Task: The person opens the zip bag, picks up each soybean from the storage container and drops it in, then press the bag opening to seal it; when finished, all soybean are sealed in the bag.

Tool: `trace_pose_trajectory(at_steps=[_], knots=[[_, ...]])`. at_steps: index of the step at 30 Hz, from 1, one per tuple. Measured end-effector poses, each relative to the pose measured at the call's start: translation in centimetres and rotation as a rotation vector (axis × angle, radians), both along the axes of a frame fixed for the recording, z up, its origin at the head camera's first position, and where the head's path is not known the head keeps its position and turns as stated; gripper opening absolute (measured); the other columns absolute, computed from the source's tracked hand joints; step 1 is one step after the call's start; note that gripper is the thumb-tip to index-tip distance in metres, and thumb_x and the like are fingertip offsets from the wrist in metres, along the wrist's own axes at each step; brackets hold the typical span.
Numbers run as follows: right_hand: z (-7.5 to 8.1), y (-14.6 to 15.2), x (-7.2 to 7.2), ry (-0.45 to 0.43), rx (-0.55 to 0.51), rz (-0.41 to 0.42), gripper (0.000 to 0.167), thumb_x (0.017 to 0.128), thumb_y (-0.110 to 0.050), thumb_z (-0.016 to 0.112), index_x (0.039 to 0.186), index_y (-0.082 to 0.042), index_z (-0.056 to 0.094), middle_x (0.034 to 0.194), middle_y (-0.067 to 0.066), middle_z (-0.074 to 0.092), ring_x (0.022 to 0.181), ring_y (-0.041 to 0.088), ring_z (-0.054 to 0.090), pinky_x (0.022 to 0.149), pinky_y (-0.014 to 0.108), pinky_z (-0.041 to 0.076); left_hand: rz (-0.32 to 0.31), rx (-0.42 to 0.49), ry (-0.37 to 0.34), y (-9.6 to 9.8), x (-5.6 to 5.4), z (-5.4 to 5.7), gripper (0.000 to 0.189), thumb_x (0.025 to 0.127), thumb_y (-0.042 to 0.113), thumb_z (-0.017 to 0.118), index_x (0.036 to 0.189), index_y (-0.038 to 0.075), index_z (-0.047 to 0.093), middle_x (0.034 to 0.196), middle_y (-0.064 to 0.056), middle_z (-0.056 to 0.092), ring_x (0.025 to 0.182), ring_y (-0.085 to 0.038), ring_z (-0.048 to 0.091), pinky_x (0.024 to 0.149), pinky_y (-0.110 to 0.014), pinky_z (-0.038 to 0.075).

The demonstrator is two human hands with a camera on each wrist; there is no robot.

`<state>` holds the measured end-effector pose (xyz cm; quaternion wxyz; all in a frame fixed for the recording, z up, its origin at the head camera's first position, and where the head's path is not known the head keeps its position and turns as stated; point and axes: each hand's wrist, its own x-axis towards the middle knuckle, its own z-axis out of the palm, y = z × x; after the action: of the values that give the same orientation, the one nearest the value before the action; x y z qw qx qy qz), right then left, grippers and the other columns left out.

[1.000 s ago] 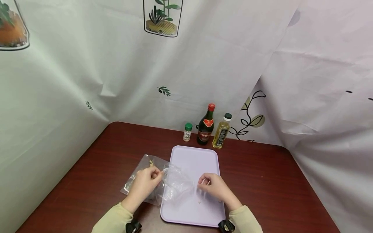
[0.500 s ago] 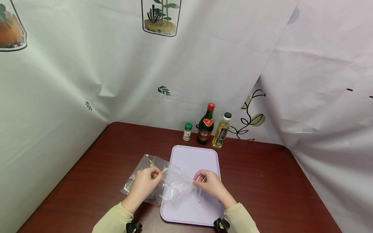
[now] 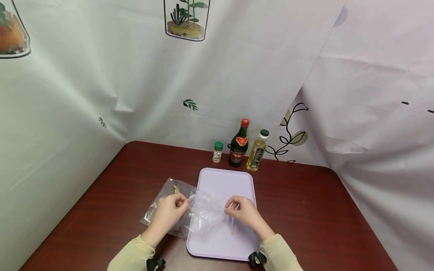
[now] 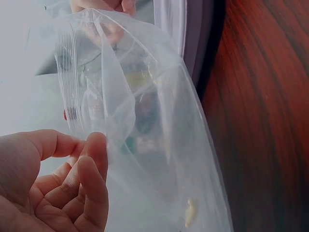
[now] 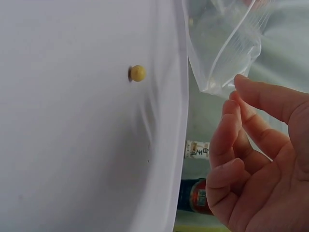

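A clear zip-top plastic bag [image 3: 203, 214] lies partly on the table and stretches over the left side of the lilac tray [image 3: 225, 180]. Pale yellow soybeans [image 3: 176, 189] show inside it near its far end. My left hand [image 3: 169, 209] pinches the bag beside its ridged zip strip, between thumb and forefinger [image 4: 96, 145]. Over the tray, my right hand [image 3: 242, 212] holds the bag's other corner at its thumb and fingertips [image 5: 236, 87], with the remaining fingers curled loosely. One loose soybean [image 5: 138, 73] sits on the tray below the right hand.
Behind the tray stand a green-capped shaker [image 3: 217, 152], a dark red-capped bottle [image 3: 239, 145] and a yellow oil bottle [image 3: 257, 152]. All rest on a dark red-brown table [image 3: 298, 210]. Pale printed fabric [image 3: 152, 94] hangs around its back and sides.
My right hand has moved left and slightly away from me, closing on the bag's corner. The left hand keeps its pinch in the same place. The loose soybean stays on the tray.
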<state>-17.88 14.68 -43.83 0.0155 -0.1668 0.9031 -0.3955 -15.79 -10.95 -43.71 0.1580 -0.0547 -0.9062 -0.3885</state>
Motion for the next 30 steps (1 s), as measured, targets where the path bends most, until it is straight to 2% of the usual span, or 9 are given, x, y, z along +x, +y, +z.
trace_pose_trajectory(at_steps=[10, 17, 20, 26, 30], knots=[[0.0, 0.6, -0.1, 0.016, -0.003, -0.02, 0.008, 0.078, -0.011, 0.073, 0.079, -0.011, 0.065, 0.064, -0.006, 0.052, 0.055, 0.005, 0.045, 0.051, 0.022, 0.039, 0.004, 0.01, -0.025, -0.2, -0.1, 0.0, 0.023, 0.082, 0.019, 0.07, 0.062, 0.02, 0.059, 0.047, 0.016, 0.047, 0.046, -0.003, 0.041, 0.049, -0.022, 0.034], [-0.6, 1.2, -0.1, -0.054, 0.018, 0.0, 0.008, 0.08, -0.014, 0.072, 0.08, -0.01, 0.065, 0.063, -0.005, 0.053, 0.055, 0.005, 0.048, 0.049, 0.022, 0.039, 0.002, 0.013, -0.017, -0.2, -0.1, 0.0, 0.023, 0.082, 0.019, 0.07, 0.062, 0.02, 0.059, 0.047, 0.016, 0.047, 0.046, -0.002, 0.041, 0.049, -0.021, 0.034], [-0.7, 1.3, -0.1, -0.079, 0.042, 0.034, 0.008, 0.08, -0.014, 0.072, 0.08, -0.01, 0.065, 0.062, -0.006, 0.053, 0.054, 0.004, 0.047, 0.049, 0.022, 0.039, 0.001, 0.015, -0.004, -0.3, -0.2, 0.0, 0.023, 0.082, 0.018, 0.07, 0.062, 0.019, 0.059, 0.047, 0.016, 0.048, 0.046, -0.002, 0.041, 0.049, -0.021, 0.034], [-0.7, 1.5, 0.2, -0.165, 0.079, 0.159, 0.009, 0.076, -0.011, 0.074, 0.077, -0.009, 0.065, 0.058, -0.007, 0.049, 0.05, 0.003, 0.045, 0.047, 0.021, 0.037, 0.008, 0.021, 0.014, -0.3, -0.1, -0.1, 0.024, 0.081, 0.018, 0.07, 0.061, 0.02, 0.058, 0.046, 0.017, 0.047, 0.046, 0.0, 0.04, 0.049, -0.021, 0.034], [-0.7, 1.5, 0.4, -0.237, 0.08, 0.192, 0.012, 0.073, -0.01, 0.077, 0.076, -0.007, 0.065, 0.057, -0.007, 0.048, 0.05, 0.003, 0.043, 0.047, 0.021, 0.034, 0.01, 0.023, 0.027, -0.3, 0.0, -0.2, 0.024, 0.081, 0.019, 0.07, 0.061, 0.02, 0.058, 0.046, 0.018, 0.047, 0.046, 0.0, 0.04, 0.048, -0.021, 0.034]])
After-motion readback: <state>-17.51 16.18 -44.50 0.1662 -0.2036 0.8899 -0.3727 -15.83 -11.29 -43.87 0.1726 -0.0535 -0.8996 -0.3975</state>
